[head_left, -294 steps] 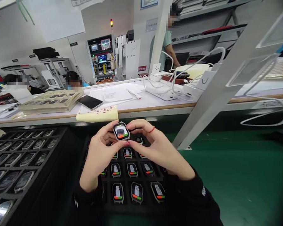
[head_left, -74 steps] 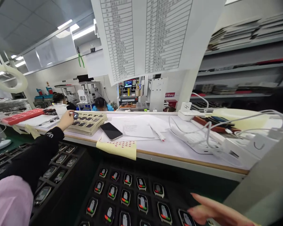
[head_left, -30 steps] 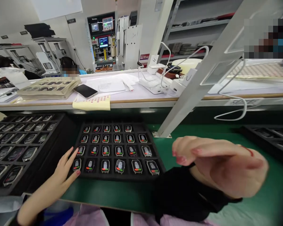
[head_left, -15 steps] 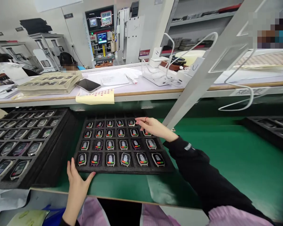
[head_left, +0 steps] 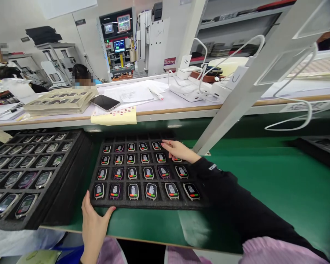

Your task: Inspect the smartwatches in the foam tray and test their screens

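A black foam tray (head_left: pixel 154 205) holds rows of smartwatches, their lit screens showing white patterns and red and green marks. My left hand (head_left: pixel 95 220) is open at the tray's front left corner, fingers along the side and thumb near the front edge. Over the back right part of the tray is my right hand (head_left: pixel 178 151). Its fingertips are drawn together at the right edge of a smartwatch (head_left: pixel 156 145) in the back lit row, which sits in its slot. The hand partly covers another smartwatch (head_left: pixel 177 159) and hides the slot behind it.
Stacked foam trays (head_left: pixel 68 176) with more watches stand on the left. Another black tray (head_left: pixel 316 150) lies far right on the green bench (head_left: pixel 250 168). A slanted metal post (head_left: pixel 222 113) rises behind my right arm. The shelf carries a phone (head_left: pixel 105 103) and white cables (head_left: pixel 310 106).
The view has shifted slightly, so the trays appear a little lower and larger. My right hand stays at the same smartwatch, and my left hand stays at the tray's corner.
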Demonstrator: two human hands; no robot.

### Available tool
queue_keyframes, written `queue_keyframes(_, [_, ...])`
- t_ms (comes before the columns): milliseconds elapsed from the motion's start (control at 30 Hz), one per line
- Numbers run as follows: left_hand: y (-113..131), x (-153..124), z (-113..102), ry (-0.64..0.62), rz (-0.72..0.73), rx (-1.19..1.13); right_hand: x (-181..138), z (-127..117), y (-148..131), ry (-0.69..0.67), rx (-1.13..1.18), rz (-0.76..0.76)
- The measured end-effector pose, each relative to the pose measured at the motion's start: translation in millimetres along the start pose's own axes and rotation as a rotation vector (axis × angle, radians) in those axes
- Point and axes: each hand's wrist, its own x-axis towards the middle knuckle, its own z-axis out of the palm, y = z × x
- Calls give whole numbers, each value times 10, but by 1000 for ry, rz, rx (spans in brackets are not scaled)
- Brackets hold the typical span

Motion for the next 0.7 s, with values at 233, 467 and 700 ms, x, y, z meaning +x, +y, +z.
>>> queue_keyframes(233, [95,34,-48,-56,-109,49,-243,-237,370,254,30,-111])
queue_keyframes(467, [127,54,-45,-47,-78,66,-396,-31,668,496,177,-218])
queue_keyframes(700, [155,127,-5,2,-15,89,-180,-11,671,530,275,-277])
